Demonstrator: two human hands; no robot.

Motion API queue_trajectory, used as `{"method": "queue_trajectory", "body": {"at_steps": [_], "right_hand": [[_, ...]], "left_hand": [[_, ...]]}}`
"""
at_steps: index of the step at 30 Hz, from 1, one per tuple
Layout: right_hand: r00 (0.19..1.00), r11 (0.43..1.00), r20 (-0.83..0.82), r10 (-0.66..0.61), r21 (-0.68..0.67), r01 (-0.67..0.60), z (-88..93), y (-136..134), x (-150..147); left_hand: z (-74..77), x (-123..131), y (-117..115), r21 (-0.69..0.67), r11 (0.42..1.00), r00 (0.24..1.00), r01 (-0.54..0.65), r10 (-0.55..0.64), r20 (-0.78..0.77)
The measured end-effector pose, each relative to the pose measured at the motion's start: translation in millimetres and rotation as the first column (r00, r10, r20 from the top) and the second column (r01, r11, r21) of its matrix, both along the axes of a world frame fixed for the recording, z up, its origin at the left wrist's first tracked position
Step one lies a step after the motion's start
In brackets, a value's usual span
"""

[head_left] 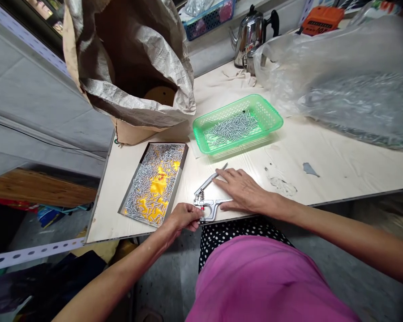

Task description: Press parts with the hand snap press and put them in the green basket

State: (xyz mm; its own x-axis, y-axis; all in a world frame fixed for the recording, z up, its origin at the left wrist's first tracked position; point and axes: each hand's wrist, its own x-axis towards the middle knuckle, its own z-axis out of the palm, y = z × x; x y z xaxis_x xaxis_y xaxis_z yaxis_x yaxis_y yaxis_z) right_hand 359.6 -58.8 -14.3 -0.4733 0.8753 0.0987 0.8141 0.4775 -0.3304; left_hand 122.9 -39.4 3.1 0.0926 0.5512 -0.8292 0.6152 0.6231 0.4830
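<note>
A pair of silver hand press pliers [206,182] lies near the table's front edge, its handles spread apart. My right hand [243,190] grips the handles, with fingers over the upper one and the thumb by the lower one. At the jaw end, my left hand [187,215] is closed in a pinch beside a small red part; whatever sits between its fingertips is too small to make out. Left of the pliers is a shallow tray [180,179] of small silver metal pieces on a yellow bottom. Behind them stands a green plastic basket [271,120] with similar pieces.
A large open woven sack [127,107] stands at the back left. Bulky clear plastic bags [356,98] cover the right side of the table. A metal kettle [250,33], a blue basket [208,22] and an orange case [323,20] are at the back.
</note>
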Motion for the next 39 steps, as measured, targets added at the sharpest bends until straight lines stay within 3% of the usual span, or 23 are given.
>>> {"method": "queue_trajectory", "body": {"at_steps": [6,13,15,17,18,19,21,23,26,28,31,39], "right_hand": [[0.990,0.996,0.120,0.070,-0.059,-0.064,1.0,22.3,4.1],[0.984,0.997,0.166,0.062,-0.045,-0.055,10.9,17.0,-1.7],[0.987,0.997,0.149,0.059,-0.052,-0.052,12.7,13.7,-1.9],[0.990,0.996,0.129,0.062,-0.068,-0.053,13.6,10.6,-1.8],[0.991,0.996,0.120,0.064,-0.075,-0.055,13.7,9.3,-1.9],[0.992,0.995,0.110,0.067,-0.078,-0.058,13.6,8.0,-2.1],[0.994,0.996,0.091,0.068,-0.069,-0.062,12.8,5.8,-2.8],[0.995,0.997,0.080,0.057,-0.057,-0.052,11.4,3.9,-3.5],[0.996,0.998,0.077,0.042,-0.058,-0.038,8.1,1.2,-2.6],[0.996,0.997,0.073,0.048,-0.060,-0.043,5.4,-1.0,0.1],[0.994,0.998,0.111,-0.003,-0.063,0.010,2.3,-4.1,5.6],[0.983,0.989,0.178,-0.053,-0.127,0.077,13.8,-1.2,7.3]], "left_hand": [[0.4,-1.2,-5.8,0.019,1.000,1.000,0.004,-0.003,-0.013],[3.6,3.2,-7.1,0.029,1.000,1.000,0.002,-0.002,-0.007],[5.1,2.2,-8.8,0.040,0.998,0.998,0.047,-0.046,-0.040],[7.0,0.1,-13.0,0.184,0.967,0.978,0.175,-0.148,-0.148],[7.9,-0.9,-15.7,0.312,0.911,0.953,0.271,-0.208,-0.222],[8.6,-1.2,-18.4,0.446,0.813,0.919,0.374,-0.259,-0.298],[8.5,1.6,-22.3,0.647,0.545,0.846,0.533,-0.337,-0.413],[5.8,9.7,-21.3,0.720,0.326,0.778,0.612,-0.411,-0.476],[-1.0,27.5,-9.5,0.716,0.125,0.663,0.687,-0.512,-0.547],[-4.3,37.8,1.1,0.679,0.063,0.582,0.732,-0.576,-0.574],[-4.5,46.9,12.8,0.607,0.034,0.488,0.794,-0.630,-0.604],[-3.7,58.9,27.4,0.585,-0.033,0.409,0.811,-0.682,-0.606]]}}
